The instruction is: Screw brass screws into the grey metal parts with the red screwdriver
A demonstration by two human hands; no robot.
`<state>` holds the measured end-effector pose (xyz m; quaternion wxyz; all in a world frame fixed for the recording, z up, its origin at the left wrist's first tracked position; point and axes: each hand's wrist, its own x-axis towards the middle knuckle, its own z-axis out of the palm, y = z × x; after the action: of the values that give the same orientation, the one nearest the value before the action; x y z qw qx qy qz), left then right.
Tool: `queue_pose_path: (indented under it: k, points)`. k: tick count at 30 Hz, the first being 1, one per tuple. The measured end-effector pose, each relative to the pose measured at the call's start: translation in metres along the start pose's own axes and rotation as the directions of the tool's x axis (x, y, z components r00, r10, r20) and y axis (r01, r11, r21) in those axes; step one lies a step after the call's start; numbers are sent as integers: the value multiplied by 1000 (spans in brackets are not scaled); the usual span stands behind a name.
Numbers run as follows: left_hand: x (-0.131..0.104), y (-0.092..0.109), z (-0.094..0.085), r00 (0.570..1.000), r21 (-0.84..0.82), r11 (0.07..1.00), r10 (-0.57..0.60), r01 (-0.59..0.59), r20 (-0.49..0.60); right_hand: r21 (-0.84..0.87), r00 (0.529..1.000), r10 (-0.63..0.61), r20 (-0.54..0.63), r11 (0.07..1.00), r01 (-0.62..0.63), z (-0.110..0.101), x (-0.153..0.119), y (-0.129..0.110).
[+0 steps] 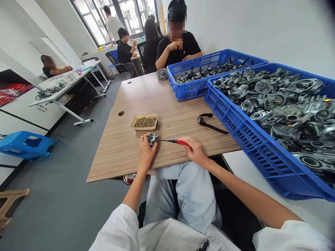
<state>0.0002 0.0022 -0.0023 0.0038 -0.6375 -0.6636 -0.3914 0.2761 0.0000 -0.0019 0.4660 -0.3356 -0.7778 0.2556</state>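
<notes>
Near the front edge of the wooden table, my left hand (147,150) is closed round a small grey metal part (152,138). My right hand (195,150) grips the red handle of a screwdriver (181,142). Its thin dark shaft points left, and the tip reaches the right side of the metal part; the exact contact point is too small to tell. Just behind my left hand sits a cream tray (133,122) holding many small brass-coloured and grey pieces.
A black watch (206,122) lies right of the tray. Two blue crates, a near one (243,139) and a far one (188,91), hold metal parts on the right. Across the table a person (178,45) sits beside a grey bundle (162,74).
</notes>
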Motion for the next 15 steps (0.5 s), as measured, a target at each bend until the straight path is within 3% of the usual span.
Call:
queue_pose_path:
  k: [15]
  points:
    - [2,-3,-1,999,-84,996,28,-25,30,-23,1000,2,-8,1000,-2,-1,1,-2]
